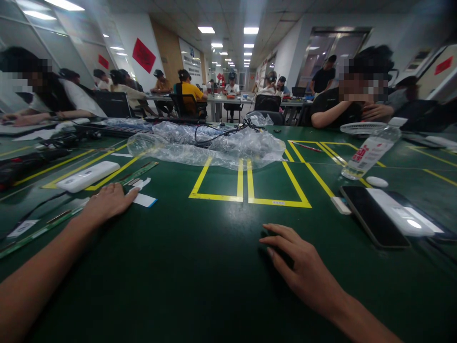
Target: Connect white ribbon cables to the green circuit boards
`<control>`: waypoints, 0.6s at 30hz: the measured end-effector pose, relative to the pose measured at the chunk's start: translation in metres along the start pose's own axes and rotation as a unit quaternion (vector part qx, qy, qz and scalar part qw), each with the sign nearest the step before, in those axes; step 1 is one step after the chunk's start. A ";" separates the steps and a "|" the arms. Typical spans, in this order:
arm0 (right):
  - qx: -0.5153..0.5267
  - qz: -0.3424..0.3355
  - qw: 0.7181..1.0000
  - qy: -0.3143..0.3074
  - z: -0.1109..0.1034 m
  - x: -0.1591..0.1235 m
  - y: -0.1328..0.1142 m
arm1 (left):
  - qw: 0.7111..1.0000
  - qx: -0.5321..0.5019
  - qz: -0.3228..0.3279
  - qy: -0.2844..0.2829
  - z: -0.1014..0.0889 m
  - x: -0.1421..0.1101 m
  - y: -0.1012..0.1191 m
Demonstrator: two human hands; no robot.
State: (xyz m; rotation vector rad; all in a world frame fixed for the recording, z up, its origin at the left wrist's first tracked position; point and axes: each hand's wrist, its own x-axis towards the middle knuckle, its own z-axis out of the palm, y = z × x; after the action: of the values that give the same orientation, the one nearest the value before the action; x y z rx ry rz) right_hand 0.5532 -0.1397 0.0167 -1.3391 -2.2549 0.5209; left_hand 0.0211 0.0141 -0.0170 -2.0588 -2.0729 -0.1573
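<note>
My left hand (109, 202) lies closed over a long, thin green circuit board strip (139, 173), with the fingers on its far side and the thumb on the near side. The fingertips are hidden. Beside the thumb, white flat ribbon cables (144, 200) with a blue end spread onto the table. The strip's other end runs down to the left edge of view. At the lower right, my right hand (300, 267) is open, its fingers apart and pointing left, over or just on the green tabletop (200, 257). It holds nothing.
A white power bank-like box (88, 176) lies beyond my left hand. Clear plastic wrap (214, 143) and black cables are heaped mid-table. Yellow tape (216, 196) marks the surface. On the right are a tilted-looking bottle (373, 150) and phones (373, 216). People sit around.
</note>
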 end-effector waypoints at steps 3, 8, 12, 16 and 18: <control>-0.001 -0.001 1.000 0.003 0.000 0.001 0.000 | 0.995 -0.002 -0.083 -0.047 -0.003 -0.002 0.003; -0.003 0.003 1.000 -0.003 -0.001 0.000 0.000 | 0.992 -0.013 -0.106 -0.067 -0.019 -0.008 0.029; 0.000 0.006 1.000 0.001 -0.002 0.003 0.001 | 0.992 -0.044 -0.006 -0.118 -0.033 -0.030 0.108; -0.003 0.004 1.000 -0.001 -0.001 0.003 0.000 | 0.963 -0.083 0.224 -0.128 -0.055 -0.086 0.209; -0.009 0.000 1.000 -0.003 0.001 0.002 -0.002 | 0.940 -0.109 0.298 -0.122 -0.067 -0.115 0.243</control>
State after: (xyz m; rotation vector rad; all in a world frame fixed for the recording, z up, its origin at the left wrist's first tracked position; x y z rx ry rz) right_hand 0.5505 -0.1386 0.0170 -1.3477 -2.2692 0.5057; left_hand 0.2678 -0.1089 0.0038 -2.8659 -1.4914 -0.0311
